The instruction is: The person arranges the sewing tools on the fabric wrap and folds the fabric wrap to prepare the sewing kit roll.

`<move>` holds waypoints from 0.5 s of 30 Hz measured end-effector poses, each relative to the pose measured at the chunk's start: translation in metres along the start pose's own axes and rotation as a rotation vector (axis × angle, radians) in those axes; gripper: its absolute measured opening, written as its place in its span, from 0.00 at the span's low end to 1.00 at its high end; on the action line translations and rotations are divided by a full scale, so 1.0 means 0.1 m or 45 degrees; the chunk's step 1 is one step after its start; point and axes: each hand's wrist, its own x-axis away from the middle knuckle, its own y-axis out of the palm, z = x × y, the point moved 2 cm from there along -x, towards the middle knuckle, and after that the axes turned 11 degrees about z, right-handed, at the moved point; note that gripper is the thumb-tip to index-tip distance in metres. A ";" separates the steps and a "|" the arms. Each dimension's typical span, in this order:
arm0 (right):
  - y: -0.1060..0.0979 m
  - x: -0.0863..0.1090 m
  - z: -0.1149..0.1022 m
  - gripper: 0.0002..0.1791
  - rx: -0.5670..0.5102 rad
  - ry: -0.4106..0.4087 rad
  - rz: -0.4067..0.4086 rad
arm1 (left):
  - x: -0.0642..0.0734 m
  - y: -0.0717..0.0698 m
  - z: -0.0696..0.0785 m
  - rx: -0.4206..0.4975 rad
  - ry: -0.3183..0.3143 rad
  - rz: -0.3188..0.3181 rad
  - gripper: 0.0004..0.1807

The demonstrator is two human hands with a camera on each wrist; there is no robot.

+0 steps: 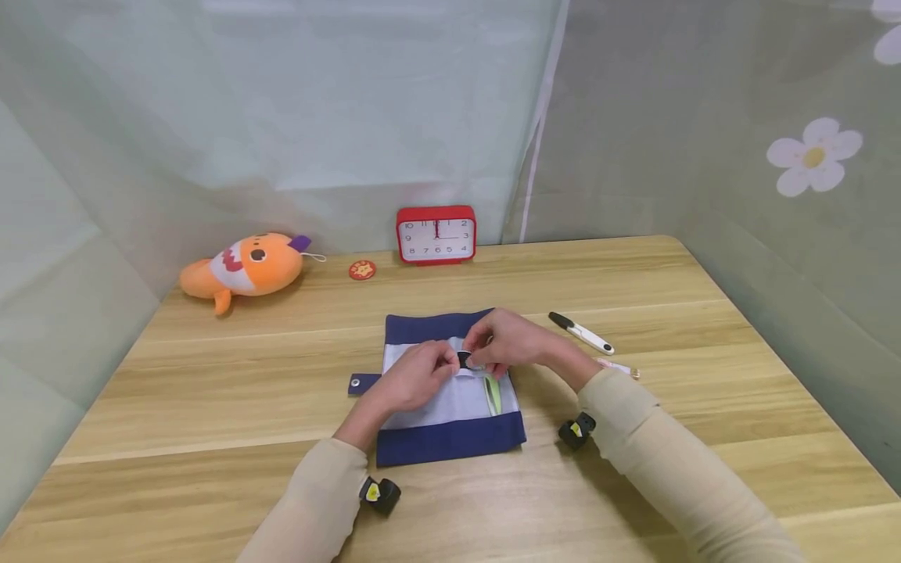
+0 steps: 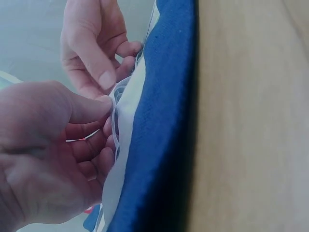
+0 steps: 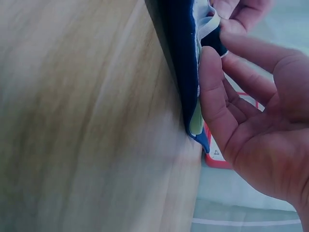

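Observation:
A navy-edged fabric roll-up case (image 1: 450, 444) lies unfolded on the table, its pale lining (image 1: 422, 407) facing up. My left hand (image 1: 421, 375) pinches a white elastic band (image 2: 116, 118) that stands up off the lining in a loop. From the other side, my right hand (image 1: 508, 340) holds a small black piece with a white edge (image 3: 215, 42) between thumb and fingers at the band; its kind is mostly hidden by the fingers. Below my right hand, a green and white slim item (image 1: 493, 396) lies on the lining, its upper end at the band.
Right of the case lie a black-and-white pen-like tool (image 1: 581, 333) and a small slim item (image 1: 619, 367). A snap tab (image 1: 363, 383) sticks out at the case's left. Toward the back are an orange plush shark (image 1: 260, 266), a round red badge (image 1: 362, 270) and a red clock (image 1: 436, 234).

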 end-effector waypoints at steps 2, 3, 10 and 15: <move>0.01 0.01 -0.02 0.09 0.043 -0.019 -0.007 | 0.00 0.00 0.00 -0.006 0.002 0.001 0.04; 0.02 0.01 -0.03 0.11 0.074 -0.033 -0.007 | 0.00 0.01 0.00 -0.008 0.001 0.002 0.04; 0.14 0.03 -0.14 0.17 0.367 -0.138 0.039 | 0.01 0.02 -0.01 0.001 -0.031 0.003 0.04; 0.16 0.04 -0.14 0.14 0.453 -0.207 0.095 | 0.01 0.00 0.00 0.045 -0.043 0.000 0.02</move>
